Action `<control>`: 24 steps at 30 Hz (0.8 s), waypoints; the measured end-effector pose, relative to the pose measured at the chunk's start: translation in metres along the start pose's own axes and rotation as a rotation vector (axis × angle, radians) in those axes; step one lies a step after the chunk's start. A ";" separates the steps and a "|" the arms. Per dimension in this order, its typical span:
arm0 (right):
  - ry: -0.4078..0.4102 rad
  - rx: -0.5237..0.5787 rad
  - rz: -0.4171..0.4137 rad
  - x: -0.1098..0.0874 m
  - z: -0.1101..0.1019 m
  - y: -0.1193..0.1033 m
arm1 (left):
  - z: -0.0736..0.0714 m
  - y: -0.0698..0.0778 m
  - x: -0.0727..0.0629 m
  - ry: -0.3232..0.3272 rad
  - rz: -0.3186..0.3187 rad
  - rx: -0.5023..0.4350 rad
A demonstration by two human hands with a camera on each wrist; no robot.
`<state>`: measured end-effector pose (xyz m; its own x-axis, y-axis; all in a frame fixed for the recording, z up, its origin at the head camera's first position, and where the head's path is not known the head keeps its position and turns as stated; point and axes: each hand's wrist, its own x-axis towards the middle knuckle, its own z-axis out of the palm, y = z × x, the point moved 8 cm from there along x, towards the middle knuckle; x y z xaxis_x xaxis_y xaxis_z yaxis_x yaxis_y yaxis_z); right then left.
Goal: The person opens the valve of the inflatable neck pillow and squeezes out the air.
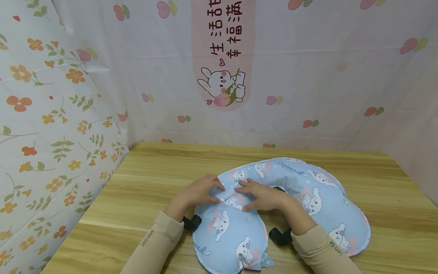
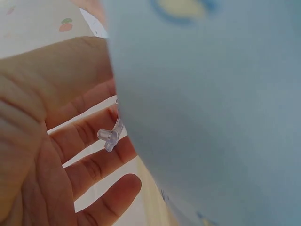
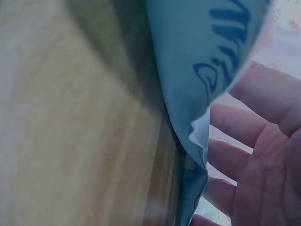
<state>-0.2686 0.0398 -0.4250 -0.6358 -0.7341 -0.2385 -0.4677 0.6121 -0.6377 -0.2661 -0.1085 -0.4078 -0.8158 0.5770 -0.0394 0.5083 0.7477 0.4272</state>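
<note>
A light-blue U-shaped inflatable neck pillow [image 1: 232, 232] with white cartoon puppies lies puffed up on the table. Over its left arm, near the bend, my left hand [image 1: 202, 190] rests with loosely bent, spread fingers. My right hand [image 1: 265, 196] reaches in from the other side, fingertips touching the upper surface, thumb apart. A clear plastic valve [image 2: 109, 136] shows beside the left fingers in the left wrist view. In the right wrist view a wavy seam [image 3: 200, 141] runs along the pillow's edge next to the spread right fingers. Some fingertips are hidden behind the pillow in both wrist views.
The wooden table [image 1: 137, 182] extends to both sides of the pillow. A patterned cloth [image 1: 154, 68] hangs behind it, and a flowered cloth [image 1: 51, 133] hangs at the left. Black camera mounts [image 1: 280, 236] sit at both wrists.
</note>
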 end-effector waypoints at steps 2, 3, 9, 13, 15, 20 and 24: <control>0.000 -0.005 -0.004 -0.001 0.000 -0.001 | 0.000 -0.001 -0.001 -0.002 -0.015 -0.006; 0.000 -0.009 -0.004 -0.001 0.000 -0.001 | 0.001 -0.002 -0.001 -0.005 -0.023 -0.008; 0.023 -0.044 0.033 -0.003 -0.002 0.000 | 0.001 -0.006 0.000 0.005 -0.059 -0.016; 0.036 -0.069 0.069 -0.004 -0.002 0.001 | 0.001 -0.006 0.000 0.014 -0.055 -0.018; 0.039 -0.081 0.078 -0.005 -0.002 0.000 | 0.001 -0.006 0.000 0.015 -0.054 -0.017; 0.043 -0.102 0.110 -0.007 -0.002 -0.002 | -0.001 -0.005 -0.002 0.022 -0.052 -0.028; 0.046 -0.111 0.109 -0.007 -0.003 -0.002 | -0.002 -0.004 -0.002 0.022 -0.044 -0.027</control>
<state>-0.2649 0.0445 -0.4202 -0.7129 -0.6488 -0.2660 -0.4575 0.7178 -0.5248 -0.2672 -0.1139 -0.4077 -0.8429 0.5366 -0.0393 0.4647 0.7629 0.4495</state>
